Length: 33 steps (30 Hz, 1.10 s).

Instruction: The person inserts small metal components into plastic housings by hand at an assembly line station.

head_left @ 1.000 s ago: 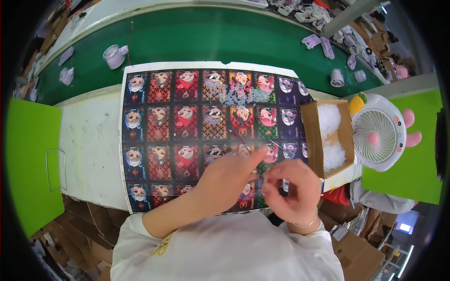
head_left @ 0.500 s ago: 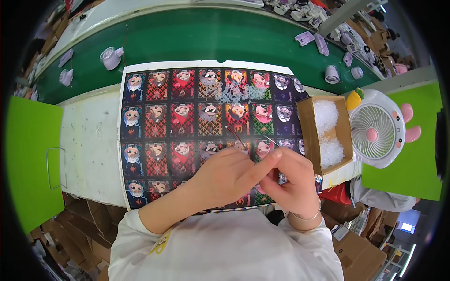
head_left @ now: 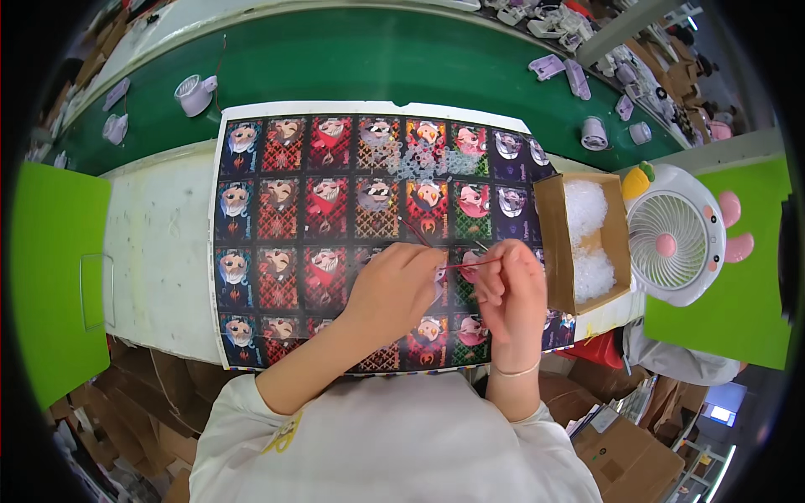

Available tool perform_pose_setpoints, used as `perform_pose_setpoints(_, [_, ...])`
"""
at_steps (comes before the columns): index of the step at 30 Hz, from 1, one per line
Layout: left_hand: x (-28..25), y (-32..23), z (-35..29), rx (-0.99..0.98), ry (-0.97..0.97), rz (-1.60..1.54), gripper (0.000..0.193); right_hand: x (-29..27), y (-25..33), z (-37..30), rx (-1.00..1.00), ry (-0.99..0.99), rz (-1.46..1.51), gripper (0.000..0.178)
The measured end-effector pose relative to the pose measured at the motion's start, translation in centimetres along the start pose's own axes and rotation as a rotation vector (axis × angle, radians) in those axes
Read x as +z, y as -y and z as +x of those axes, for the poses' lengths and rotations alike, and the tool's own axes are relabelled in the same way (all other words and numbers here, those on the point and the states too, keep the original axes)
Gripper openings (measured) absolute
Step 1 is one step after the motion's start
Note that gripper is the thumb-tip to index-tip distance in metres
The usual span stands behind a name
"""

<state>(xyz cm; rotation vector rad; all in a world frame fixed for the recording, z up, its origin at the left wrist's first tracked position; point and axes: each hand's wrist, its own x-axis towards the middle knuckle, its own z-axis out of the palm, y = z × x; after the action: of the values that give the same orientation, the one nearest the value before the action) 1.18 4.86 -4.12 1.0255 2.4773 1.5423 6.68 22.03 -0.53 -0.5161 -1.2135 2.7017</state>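
My left hand (head_left: 387,289) is closed on a thin wire lead over the printed sheet (head_left: 325,220). One end of the lead, dark red with a small pale connector (head_left: 402,220), sticks out beyond its fingers. A red wire (head_left: 468,266) stretches across to my right hand (head_left: 518,289), whose thumb and fingertips are pinched around it. Next to those fingertips a thin metal tip (head_left: 480,246) pokes out; what it belongs to is hidden. Several small clear pieces (head_left: 428,162) lie scattered on the far part of the sheet.
To the right stands an open cardboard box (head_left: 551,243) with clear small parts in two heaps. Beside it is a white fan (head_left: 668,235) with pink ears. A green belt (head_left: 335,67) carrying white and lilac housings (head_left: 194,96) runs along the far side.
My hands have moved apart from being together, and the red wire now shows stretched between them. My right hand has turned more upright; the view has shifted slightly.
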Motion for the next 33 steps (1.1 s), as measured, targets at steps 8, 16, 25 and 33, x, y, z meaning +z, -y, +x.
perform_pose_setpoints(8, [0.2,0.5,-0.4,-0.153,0.009,-0.215,0.028,0.5,-3.6,-0.8,-0.174,0.004,-0.743,0.021])
perform_pose_setpoints(16, [0.5,1.6,-0.5,-0.083,-0.014,-0.249,0.032,2.0,-2.8,-0.6,-0.546,0.138,-1.31,0.021])
perform_pose_setpoints(25, [0.6,1.2,-0.2,-0.097,-0.02,-0.248,0.033,-3.2,0.3,1.5,-0.47,-0.074,-1.849,0.016])
perform_pose_setpoints(33, [0.8,1.3,-0.5,-0.107,-0.039,-0.247,0.035,-0.6,-1.0,-1.4,-0.253,0.075,-1.21,0.007])
